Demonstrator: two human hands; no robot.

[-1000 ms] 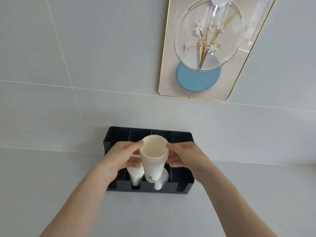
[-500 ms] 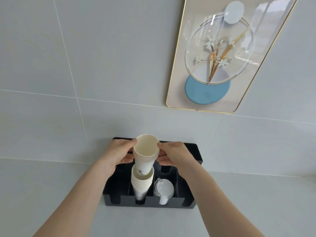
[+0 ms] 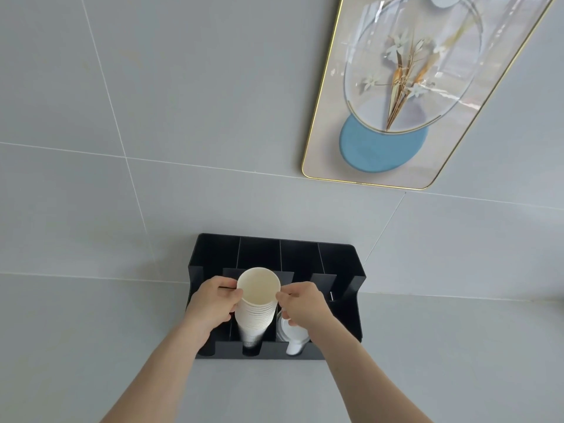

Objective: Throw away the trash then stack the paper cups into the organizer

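Note:
A black organizer (image 3: 351, 257) with several upright slots stands on the counter against the tiled wall. One tall stack of white paper cups (image 3: 258, 303) sits in its second slot from the left, mouth up. My left hand (image 3: 213, 303) pinches the top cup's rim on the left side. My right hand (image 3: 302, 305) pinches the rim on the right. White plastic lids (image 3: 293, 334) fill the slot to the right of the cups, partly hidden by my right hand.
A gold-framed picture (image 3: 406, 96) with a blue disc hangs on the grey tiled wall at the upper right. The grey counter (image 3: 91, 346) runs to both sides of the organizer. The organizer's far-left and far-right slots look dark inside.
The stack in my hands has gone down into the cups standing in the slot, so the two stacks are now one. Both hands lowered with it.

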